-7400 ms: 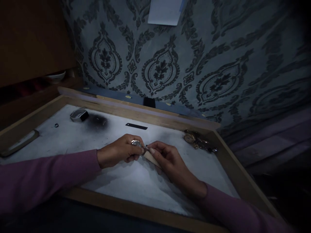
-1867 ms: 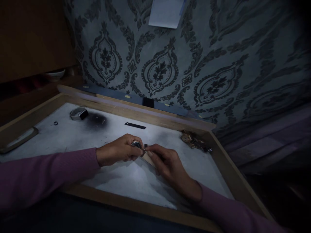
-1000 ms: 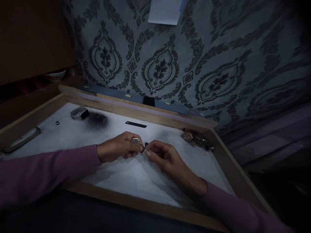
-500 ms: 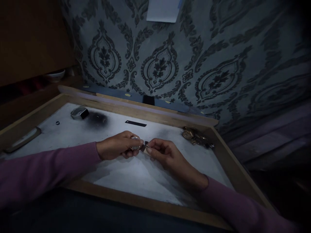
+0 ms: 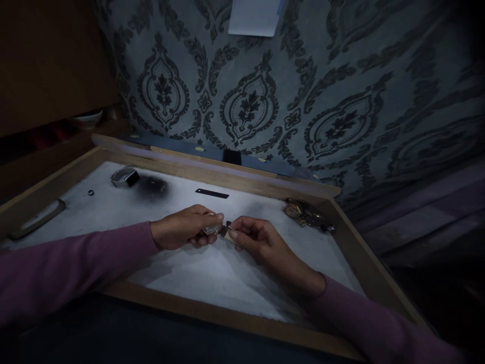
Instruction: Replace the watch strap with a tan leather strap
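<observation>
Nearest is the raised brown wooden rim [image 5: 212,314] of a white-surfaced counter [image 5: 235,288]. Just above the surface the two hands meet, nearly touching. The left hand [image 5: 185,230] is closed on a round silvery watch case [image 5: 212,229], thumb along its edge. The right hand [image 5: 261,240] pinches a slim metal-looking piece [image 5: 229,227] beside a short strap-like strip [image 5: 230,237], dark at the case end and pale beyond. Whether strip and case are joined cannot be told.

The work at that meeting point looks under way, not finished: case and strip are both up in the hands, and neither is set down. How much remains is too small to judge.

Farther off, touched by neither hand, lie a flat black strip [image 5: 212,193], a heap of gold-toned watches [image 5: 297,211] to the right, and a grey-banded watch with a rectangular black face [image 5: 125,177] to the left. Beyond stands patterned blue-grey wallpaper [image 5: 248,103].
</observation>
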Motion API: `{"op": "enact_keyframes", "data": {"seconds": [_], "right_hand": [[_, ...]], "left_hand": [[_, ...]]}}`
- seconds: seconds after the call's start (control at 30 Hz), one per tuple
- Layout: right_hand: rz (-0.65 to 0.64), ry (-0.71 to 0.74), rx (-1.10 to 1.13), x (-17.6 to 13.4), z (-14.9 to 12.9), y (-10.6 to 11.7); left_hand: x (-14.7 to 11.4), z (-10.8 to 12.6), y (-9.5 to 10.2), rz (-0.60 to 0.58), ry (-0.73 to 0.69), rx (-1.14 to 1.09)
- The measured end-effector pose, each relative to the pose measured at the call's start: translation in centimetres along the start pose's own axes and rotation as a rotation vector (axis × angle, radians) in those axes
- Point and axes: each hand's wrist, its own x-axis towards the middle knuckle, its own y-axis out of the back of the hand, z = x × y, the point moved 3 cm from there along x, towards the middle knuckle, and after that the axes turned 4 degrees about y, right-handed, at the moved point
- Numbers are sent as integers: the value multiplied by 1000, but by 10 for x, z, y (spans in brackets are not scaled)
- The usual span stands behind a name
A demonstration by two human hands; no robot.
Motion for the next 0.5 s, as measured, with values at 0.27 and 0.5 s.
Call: {"op": "enact_keyframes", "data": {"seconds": [0.27, 0.5], "right_hand": [[-5, -15, -10, -1, 2, 1], [-1, -9, 4, -1, 3, 2]], "left_hand": [[-1, 2, 0, 13, 10, -1], [-1, 2, 1, 19, 8, 16]]}}
